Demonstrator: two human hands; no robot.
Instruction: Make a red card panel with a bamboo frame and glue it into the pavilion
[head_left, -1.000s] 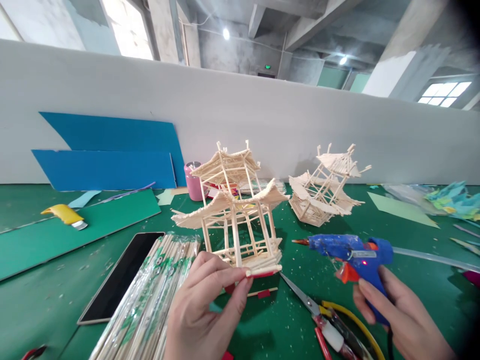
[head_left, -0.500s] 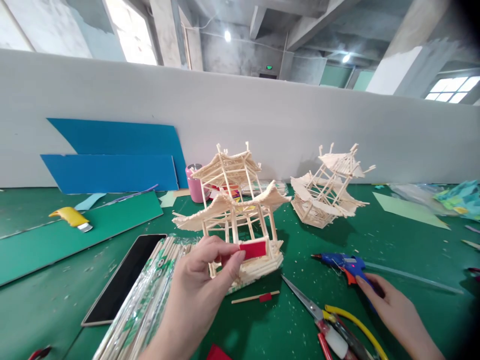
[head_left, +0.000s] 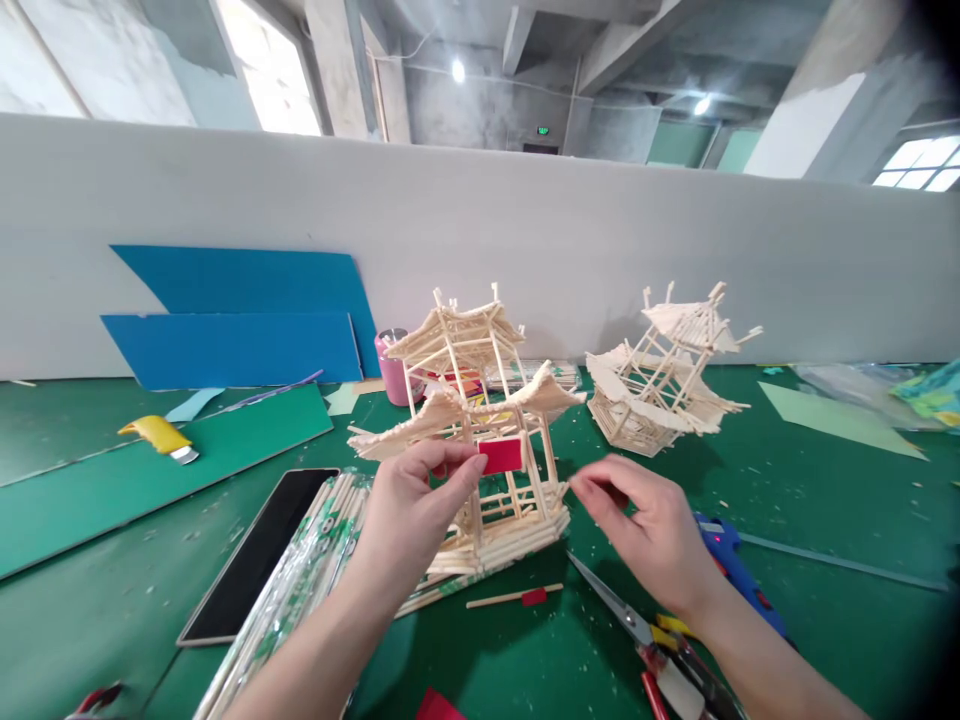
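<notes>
Pinched between thumb and fingers of my left hand [head_left: 427, 505] is a small red paper rectangle [head_left: 501, 456] with pale stick edging, held up before the wooden-stick pavilion model [head_left: 517, 528]. My right hand [head_left: 649, 525] is at the model's right base corner. Its thumb and forefinger are pressed together; I cannot make out whether they grip anything or touch the corner. Partly behind my right wrist lies a blue glue gun [head_left: 731, 565] with a clear glue stick. On the table below the model is a thin stick with a red paper tab [head_left: 534, 597].
Scissors [head_left: 611, 592] and yellow-handled pliers [head_left: 675, 625] lie under my right forearm. Bagged sticks [head_left: 300, 570] and a black tablet-like slab [head_left: 255, 560] lie left. Behind stand a second pavilion [head_left: 652, 395] and a pink jar [head_left: 394, 370]. A yellow cutter [head_left: 159, 436] rests far left.
My right hand has let go of the glue gun and moved left to the model's base corner. My left hand has raised the red rectangle slightly.
</notes>
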